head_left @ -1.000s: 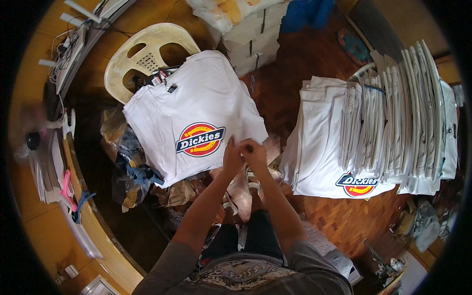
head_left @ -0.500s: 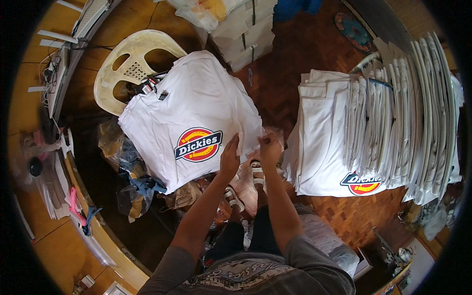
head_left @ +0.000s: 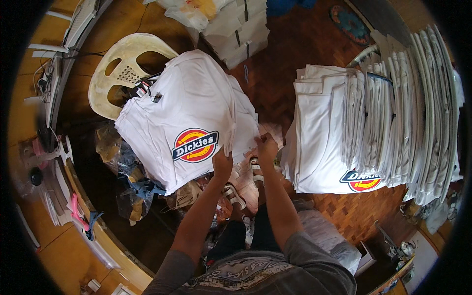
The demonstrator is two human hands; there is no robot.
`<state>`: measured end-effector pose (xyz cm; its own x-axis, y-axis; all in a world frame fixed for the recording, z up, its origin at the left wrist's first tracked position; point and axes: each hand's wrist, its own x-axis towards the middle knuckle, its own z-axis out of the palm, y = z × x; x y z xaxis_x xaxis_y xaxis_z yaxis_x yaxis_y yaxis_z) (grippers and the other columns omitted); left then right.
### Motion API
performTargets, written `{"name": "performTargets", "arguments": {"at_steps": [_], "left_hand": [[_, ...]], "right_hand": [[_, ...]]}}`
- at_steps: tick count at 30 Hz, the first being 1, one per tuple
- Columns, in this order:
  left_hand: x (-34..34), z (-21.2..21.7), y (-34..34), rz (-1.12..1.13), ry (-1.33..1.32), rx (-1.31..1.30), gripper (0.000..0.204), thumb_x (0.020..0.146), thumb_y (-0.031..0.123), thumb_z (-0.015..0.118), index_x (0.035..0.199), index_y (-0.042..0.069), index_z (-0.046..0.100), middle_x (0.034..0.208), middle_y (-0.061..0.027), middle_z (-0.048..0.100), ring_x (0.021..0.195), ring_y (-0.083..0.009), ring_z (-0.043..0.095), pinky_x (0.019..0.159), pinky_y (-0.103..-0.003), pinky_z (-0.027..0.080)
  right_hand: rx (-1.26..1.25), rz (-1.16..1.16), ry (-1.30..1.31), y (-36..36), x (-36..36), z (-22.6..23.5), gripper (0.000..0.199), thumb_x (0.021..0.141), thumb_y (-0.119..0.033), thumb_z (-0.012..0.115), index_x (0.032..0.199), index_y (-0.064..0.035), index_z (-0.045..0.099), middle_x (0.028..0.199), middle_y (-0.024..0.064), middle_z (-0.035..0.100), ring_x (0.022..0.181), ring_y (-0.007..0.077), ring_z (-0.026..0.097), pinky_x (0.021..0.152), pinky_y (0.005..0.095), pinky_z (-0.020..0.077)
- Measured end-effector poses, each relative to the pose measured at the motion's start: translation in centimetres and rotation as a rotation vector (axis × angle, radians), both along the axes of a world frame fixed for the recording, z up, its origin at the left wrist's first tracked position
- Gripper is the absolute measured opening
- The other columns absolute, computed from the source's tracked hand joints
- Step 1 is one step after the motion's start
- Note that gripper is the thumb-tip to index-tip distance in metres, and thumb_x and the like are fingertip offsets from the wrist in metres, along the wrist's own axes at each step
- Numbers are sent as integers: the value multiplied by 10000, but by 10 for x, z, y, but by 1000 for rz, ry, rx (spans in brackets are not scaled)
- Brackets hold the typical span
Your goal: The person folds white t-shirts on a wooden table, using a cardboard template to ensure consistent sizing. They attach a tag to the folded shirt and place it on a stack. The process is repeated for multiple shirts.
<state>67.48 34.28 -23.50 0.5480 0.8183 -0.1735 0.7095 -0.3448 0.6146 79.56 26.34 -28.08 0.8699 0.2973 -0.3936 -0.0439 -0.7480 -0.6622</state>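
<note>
1. My left hand (head_left: 223,163) has a fold of the top white shirt (head_left: 191,118) pinched; my right hand (head_left: 266,148) looks clamped on its edge.
2. Shirt tops the stack (head_left: 141,169), beside the chair (head_left: 126,63)'s backrest edge.
3. One uneven tug could probably drag the stack askew.
4. Versus earlier, my left fingers (head_left: 226,153) are curled, not straight.

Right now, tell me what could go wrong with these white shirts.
The top white shirt might crease or shift where the left hand bunches its edge. The plastic-wrapped packs, piled unevenly at right, could slide.
</note>
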Motion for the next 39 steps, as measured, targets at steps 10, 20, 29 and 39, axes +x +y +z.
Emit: {"name": "performTargets", "arguments": {"at_steps": [10, 20, 29, 39], "left_hand": [[-13, -21, 0, -41, -120, 140, 270, 691, 77, 584, 952, 30, 533, 814, -188, 563, 735, -369, 537, 582, -423, 424], [-12, -15, 3, 18, -83, 127, 169, 751, 97, 536, 873, -21, 546, 704, -213, 551, 655, -380, 539, 546, -397, 409], [-7, -9, 3, -13, -56, -15, 208, 740, 105, 545, 909, -15, 534, 757, -209, 556, 707, -369, 542, 593, -410, 411], [-11, -2, 12, 81, -207, 119, 201, 692, 76, 589, 876, -6, 568, 818, -209, 566, 767, -388, 532, 624, -399, 415]], "right_hand": [[638, 128, 295, 23, -43, 49, 50, 715, -44, 564, 754, -12, 570, 630, 90, 565, 563, 172, 550, 564, 275, 435], [259, -195, -93, 10, -28, -40, 185, 647, -37, 660, 797, 6, 561, 724, 96, 572, 589, 198, 575, 536, 297, 454], [273, -233, 219, 9, -22, -29, 150, 682, -62, 635, 791, 19, 571, 622, 84, 580, 466, 139, 541, 428, 265, 422], [228, -54, -227, 22, -29, -7, 161, 662, -65, 636, 802, -2, 588, 667, 106, 598, 592, 179, 579, 557, 305, 449]]}}
